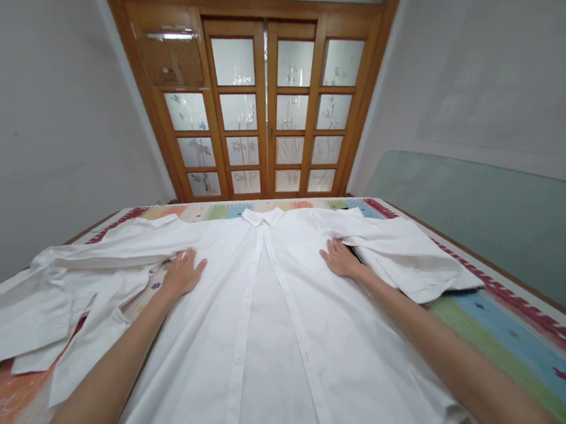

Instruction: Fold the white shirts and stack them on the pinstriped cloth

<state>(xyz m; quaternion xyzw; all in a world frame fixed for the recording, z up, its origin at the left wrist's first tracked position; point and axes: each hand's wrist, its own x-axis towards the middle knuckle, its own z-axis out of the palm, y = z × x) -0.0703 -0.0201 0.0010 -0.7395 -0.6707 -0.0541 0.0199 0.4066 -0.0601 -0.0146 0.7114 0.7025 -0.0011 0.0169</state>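
Note:
A white button-up shirt [290, 315] lies spread on its back, collar away from me and front edges slightly apart. My left hand [186, 272] rests flat with fingers spread on the shirt's left side, just below the sleeve joint. On the opposite side, my right hand [338, 257] lies on the cloth near the right armpit, fingers stretched out. Both sleeves reach outward; the right sleeve [413, 264] lies over something dark that shows at its edges. More white clothing [42, 313] is bunched at the left, partly under the left sleeve.
A colourful patterned cover [510, 344] with red, blue and green bands lies beneath the shirt. A pale green panel [487, 223] stands along the right edge. Wooden doors with glass panes [266, 110] are beyond the far edge, with grey walls on both sides.

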